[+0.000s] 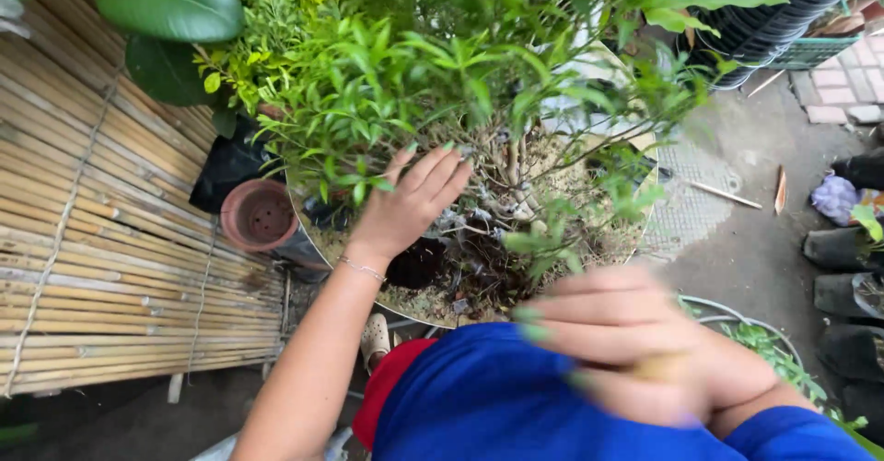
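A large round pale-rimmed planter pot [304, 226], filled with dark soil and dry litter, is sitting at the centre of the frame, and a small green-leaved shrub with several thin pale stems [516, 180] is growing from its middle, its foliage spreading across the upper half of the frame. The left hand [410, 205], wearing a thin bracelet at the wrist and showing green-painted nails, is reaching up from the lower left and lying flat over the soil beneath the leaves, its fingers [442, 171] extended and slightly spread, clamped on nothing. The right hand [626, 346], heavily blurred, is hovering in the lower centre-right of the frame above a blue sleeve [479, 396]; its fingers appear loosely curled, and whether they are closing on anything cannot be told. Just left of the planter, a small empty terracotta-coloured plastic pot [261, 214] is standing beside a black plastic bag [230, 162]. A bamboo-slat mat [110, 240] is filling the left side of the frame. At the upper right, a stack of black plastic nursery pots [783, 10] is lying tilted above grey concrete ground [755, 249], and black grow bags [843, 249] are lining the right edge.
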